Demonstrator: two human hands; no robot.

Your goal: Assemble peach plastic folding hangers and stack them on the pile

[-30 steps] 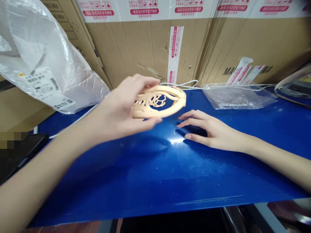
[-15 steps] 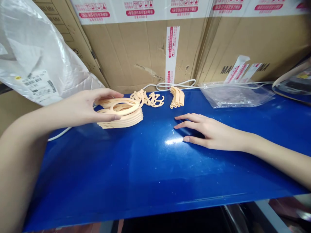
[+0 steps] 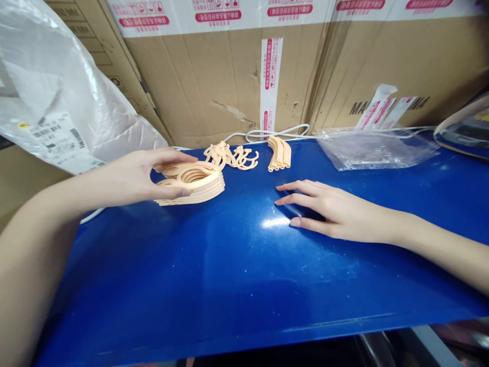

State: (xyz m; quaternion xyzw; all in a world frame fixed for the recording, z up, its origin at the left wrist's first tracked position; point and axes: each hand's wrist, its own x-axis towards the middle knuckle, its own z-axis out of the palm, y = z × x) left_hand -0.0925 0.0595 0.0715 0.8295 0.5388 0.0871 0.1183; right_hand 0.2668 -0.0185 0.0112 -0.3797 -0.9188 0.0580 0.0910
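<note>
My left hand is around a stack of cream plastic pieces at the left of the blue table. Its thumb presses along the near side and its fingers reach over the far side, covering the stack's left end. Each piece is curved, with an oval opening. Just behind the stack lies a loose heap of cream plastic hooks. To the right of the hooks sits a small bundle of bent cream tubes. My right hand is empty, fingers spread low over the table, in front of the tubes.
Large cardboard boxes stand along the back of the blue table. A clear plastic bag lies at the back right, near a white cable. A big translucent bag bulges in at the left.
The top cream piece, tilted a little before, now lies flatter on the stack under my left hand. My right hand has kept nearly the same place. The view has shifted slightly.
</note>
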